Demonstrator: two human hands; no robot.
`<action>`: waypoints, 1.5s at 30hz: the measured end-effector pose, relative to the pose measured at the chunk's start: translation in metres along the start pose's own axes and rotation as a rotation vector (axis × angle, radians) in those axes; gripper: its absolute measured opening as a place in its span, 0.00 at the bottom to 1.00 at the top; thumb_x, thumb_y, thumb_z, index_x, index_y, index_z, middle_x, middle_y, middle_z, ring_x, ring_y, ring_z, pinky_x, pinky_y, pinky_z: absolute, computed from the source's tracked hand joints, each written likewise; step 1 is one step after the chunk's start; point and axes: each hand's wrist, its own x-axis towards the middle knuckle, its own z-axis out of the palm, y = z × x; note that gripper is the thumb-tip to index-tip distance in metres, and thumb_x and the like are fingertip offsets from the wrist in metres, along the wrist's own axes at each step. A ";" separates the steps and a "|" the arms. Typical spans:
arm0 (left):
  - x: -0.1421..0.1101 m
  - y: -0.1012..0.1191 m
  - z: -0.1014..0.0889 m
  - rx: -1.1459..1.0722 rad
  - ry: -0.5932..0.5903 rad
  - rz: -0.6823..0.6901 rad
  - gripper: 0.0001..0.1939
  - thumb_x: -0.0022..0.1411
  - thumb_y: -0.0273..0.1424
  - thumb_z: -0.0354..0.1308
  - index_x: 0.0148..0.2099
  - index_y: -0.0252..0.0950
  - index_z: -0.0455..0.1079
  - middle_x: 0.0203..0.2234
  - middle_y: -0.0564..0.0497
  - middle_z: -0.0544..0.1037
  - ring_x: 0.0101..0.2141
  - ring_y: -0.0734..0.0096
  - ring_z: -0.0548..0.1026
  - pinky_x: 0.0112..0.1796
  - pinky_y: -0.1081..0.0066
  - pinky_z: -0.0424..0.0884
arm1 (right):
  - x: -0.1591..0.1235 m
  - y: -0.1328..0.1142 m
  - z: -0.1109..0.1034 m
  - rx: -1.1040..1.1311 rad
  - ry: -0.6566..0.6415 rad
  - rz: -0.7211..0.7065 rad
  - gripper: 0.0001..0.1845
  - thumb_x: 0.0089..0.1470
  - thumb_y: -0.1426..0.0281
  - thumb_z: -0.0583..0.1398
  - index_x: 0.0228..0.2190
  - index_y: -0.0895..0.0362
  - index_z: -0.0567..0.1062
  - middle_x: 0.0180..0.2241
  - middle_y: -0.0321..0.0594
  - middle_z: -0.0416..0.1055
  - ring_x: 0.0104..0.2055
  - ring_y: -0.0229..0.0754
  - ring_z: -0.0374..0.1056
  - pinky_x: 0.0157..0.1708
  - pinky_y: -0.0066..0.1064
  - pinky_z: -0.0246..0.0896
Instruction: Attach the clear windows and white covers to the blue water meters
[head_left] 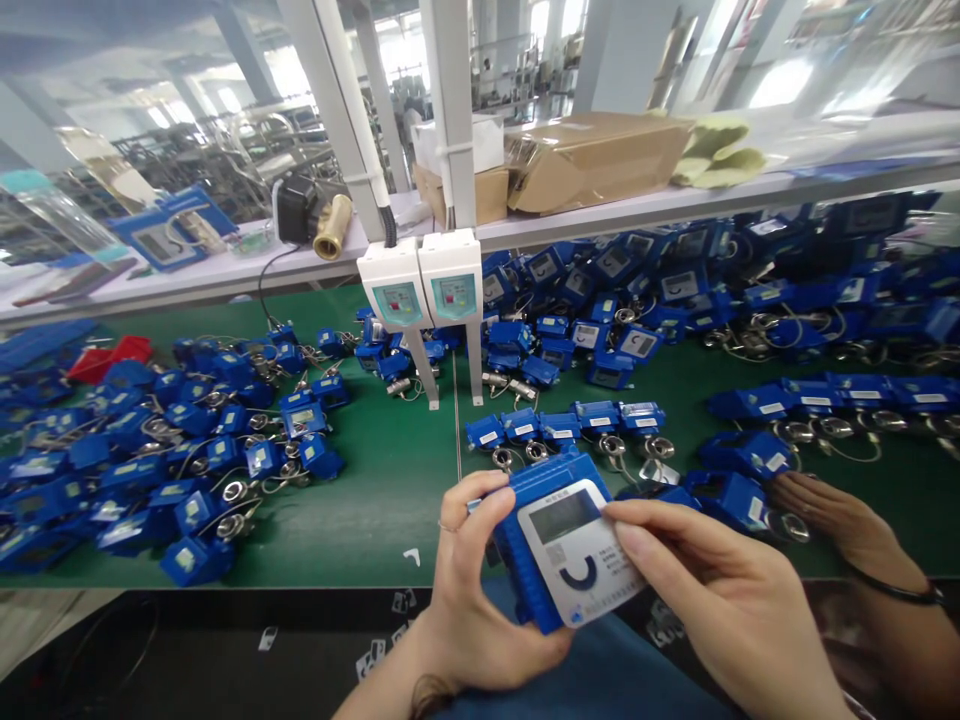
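Blue meter (551,550) held at near edge of bench (390,480); probably stiff, fairly light. Left hand (469,612): fingers clamped around sides, best hold. Right hand (724,585): fingers at label (592,560) edge, pinch unclear.

Bright, soft light spreads across the scene, and the windows (289,72) at the back burn out to white, while the glossy floor (780,85) at upper right throws back hazy glare. The green bench (375,520) is fairly evenly lit with a faint sheen and weak shadows; below its front edge it turns dark. Wide-angle stretching smears the upper corners, the background looks soft, and the blue meter (559,550) is crisper, its small print hard to read
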 end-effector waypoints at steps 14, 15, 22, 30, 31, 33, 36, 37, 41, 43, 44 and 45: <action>0.002 0.001 0.002 0.076 0.007 0.029 0.36 0.40 0.27 0.67 0.51 0.38 0.56 0.53 0.39 0.59 0.54 0.53 0.63 0.50 0.57 0.69 | 0.004 0.006 0.000 -0.053 -0.032 -0.150 0.05 0.46 0.65 0.63 0.26 0.51 0.80 0.25 0.34 0.77 0.25 0.38 0.72 0.27 0.23 0.72; 0.003 0.002 0.001 0.090 0.007 0.035 0.34 0.39 0.27 0.67 0.49 0.38 0.57 0.52 0.39 0.59 0.54 0.53 0.63 0.50 0.57 0.68 | 0.004 0.007 -0.001 -0.063 -0.037 -0.165 0.05 0.47 0.65 0.63 0.26 0.51 0.80 0.25 0.35 0.77 0.25 0.38 0.72 0.27 0.23 0.71; 0.008 0.001 0.002 0.135 0.004 0.094 0.31 0.37 0.26 0.66 0.46 0.37 0.58 0.51 0.39 0.61 0.53 0.52 0.64 0.51 0.54 0.67 | 0.011 0.006 -0.007 -0.202 -0.121 -0.273 0.08 0.50 0.66 0.60 0.28 0.53 0.81 0.26 0.38 0.78 0.24 0.39 0.72 0.21 0.23 0.69; 0.007 0.000 0.009 0.161 0.005 0.067 0.32 0.37 0.25 0.65 0.46 0.39 0.58 0.50 0.39 0.62 0.52 0.49 0.66 0.49 0.50 0.69 | 0.018 0.005 -0.011 -0.260 -0.153 -0.283 0.09 0.52 0.67 0.59 0.28 0.52 0.80 0.25 0.36 0.77 0.24 0.38 0.71 0.22 0.24 0.68; 0.007 0.000 0.010 0.160 0.002 0.067 0.32 0.37 0.25 0.65 0.46 0.39 0.58 0.51 0.39 0.62 0.52 0.49 0.66 0.49 0.50 0.68 | 0.018 0.005 -0.011 -0.263 -0.167 -0.269 0.09 0.52 0.66 0.59 0.29 0.52 0.80 0.25 0.37 0.77 0.24 0.39 0.72 0.22 0.24 0.68; 0.008 -0.001 0.013 0.160 -0.007 0.072 0.32 0.36 0.25 0.65 0.45 0.38 0.58 0.51 0.38 0.62 0.52 0.49 0.66 0.49 0.50 0.68 | 0.021 0.007 -0.012 -0.275 -0.194 -0.245 0.10 0.53 0.66 0.58 0.30 0.53 0.79 0.26 0.38 0.77 0.25 0.38 0.72 0.23 0.24 0.68; 0.007 -0.002 0.018 0.184 -0.014 0.061 0.30 0.37 0.26 0.66 0.45 0.37 0.59 0.50 0.39 0.62 0.52 0.50 0.65 0.50 0.52 0.68 | 0.033 0.010 -0.015 -0.399 -0.259 -0.376 0.12 0.55 0.69 0.55 0.37 0.55 0.78 0.25 0.37 0.76 0.24 0.37 0.70 0.24 0.24 0.67; 0.007 -0.003 0.020 0.194 -0.008 0.043 0.30 0.37 0.26 0.66 0.44 0.37 0.60 0.50 0.39 0.62 0.52 0.51 0.66 0.50 0.53 0.68 | 0.040 0.012 -0.016 -0.478 -0.279 -0.470 0.14 0.56 0.70 0.54 0.41 0.54 0.77 0.24 0.37 0.75 0.24 0.37 0.69 0.25 0.25 0.67; 0.001 -0.009 0.031 0.212 0.056 -0.166 0.28 0.40 0.26 0.65 0.44 0.39 0.59 0.49 0.41 0.62 0.49 0.55 0.68 0.42 0.59 0.73 | 0.065 0.029 -0.016 -0.784 -0.240 -0.672 0.21 0.56 0.65 0.56 0.51 0.54 0.71 0.24 0.40 0.73 0.28 0.43 0.70 0.27 0.30 0.66; -0.005 -0.015 0.036 0.216 0.100 -0.295 0.29 0.38 0.24 0.65 0.44 0.41 0.59 0.49 0.43 0.62 0.48 0.56 0.70 0.40 0.60 0.74 | 0.070 0.043 -0.006 -0.773 -0.262 -0.605 0.30 0.51 0.60 0.60 0.55 0.56 0.67 0.32 0.44 0.75 0.34 0.49 0.72 0.32 0.36 0.69; -0.008 -0.019 0.037 0.208 0.117 -0.338 0.30 0.36 0.23 0.65 0.44 0.41 0.60 0.49 0.43 0.62 0.48 0.56 0.70 0.40 0.60 0.74 | 0.070 0.053 0.002 -0.720 -0.316 -0.556 0.35 0.48 0.60 0.62 0.57 0.58 0.64 0.38 0.47 0.75 0.39 0.51 0.72 0.36 0.38 0.70; -0.011 -0.025 0.038 0.198 0.133 -0.368 0.30 0.34 0.22 0.64 0.43 0.41 0.60 0.48 0.44 0.62 0.47 0.55 0.71 0.41 0.59 0.74 | 0.068 0.063 0.012 -0.648 -0.410 -0.498 0.39 0.46 0.59 0.62 0.58 0.58 0.61 0.47 0.50 0.72 0.45 0.53 0.70 0.41 0.40 0.69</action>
